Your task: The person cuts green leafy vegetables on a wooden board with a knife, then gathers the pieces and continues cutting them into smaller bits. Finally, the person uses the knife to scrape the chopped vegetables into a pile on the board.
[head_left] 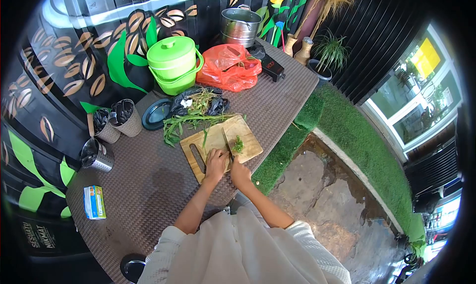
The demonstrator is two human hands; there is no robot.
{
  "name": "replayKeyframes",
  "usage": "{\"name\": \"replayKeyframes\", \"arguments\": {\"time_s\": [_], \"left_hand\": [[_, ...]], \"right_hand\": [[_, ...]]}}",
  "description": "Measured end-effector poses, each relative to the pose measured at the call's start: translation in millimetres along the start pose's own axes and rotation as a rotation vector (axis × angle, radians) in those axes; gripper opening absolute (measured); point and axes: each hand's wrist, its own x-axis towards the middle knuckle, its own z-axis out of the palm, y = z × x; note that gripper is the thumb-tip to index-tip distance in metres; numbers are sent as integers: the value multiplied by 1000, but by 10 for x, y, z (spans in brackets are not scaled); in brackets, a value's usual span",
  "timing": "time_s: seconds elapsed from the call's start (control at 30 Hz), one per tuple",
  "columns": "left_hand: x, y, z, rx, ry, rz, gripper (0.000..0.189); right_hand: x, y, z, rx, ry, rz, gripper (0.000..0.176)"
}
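Note:
A wooden cutting board (249,141) with a slot handle lies at an angle near the table edge in front of me. My right hand (241,173) is closed around the handle of a knife (227,141), its blade pointing away from me across the board. Just right of the blade sits a small pile of chopped greens (238,144). On the blade's left, my left hand (216,164) presses down with its fingers bent together; whatever they hold is hidden. Long leafy green stems (174,129) lie over the board's far left edge.
Behind the board are a black plastic bag (218,104) with trimmings, a dark plate (155,114), a green lidded bucket (171,61), a red plastic bag (227,68), a black portable stove (271,68) and a steel pot (241,28). Utensil holders (130,120) and a small box (94,202) stand left.

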Motion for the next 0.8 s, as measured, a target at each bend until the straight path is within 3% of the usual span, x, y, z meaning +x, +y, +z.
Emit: {"name": "replayKeyframes", "arguments": {"time_s": [0.2, 0.37, 0.53, 0.7, 0.8], "left_hand": [[-12, -61, 76, 5, -44, -16, 21], [19, -3, 11, -36, -19, -37, 21], [39, -18, -10, -87, -32, -70, 17], [45, -95, 45, -216, 86, -112, 11], [44, -107, 56, -209, 62, -128, 11]], "right_hand": [[142, 75, -133, 98, 3, -116, 32], [-67, 20, 96, 22, 37, -14, 30], [128, 72, -81, 87, 22, -115, 36], [-75, -17, 39, 85, -18, 4, 40], [85, 16, -2, 155, -30, -38, 39]]}}
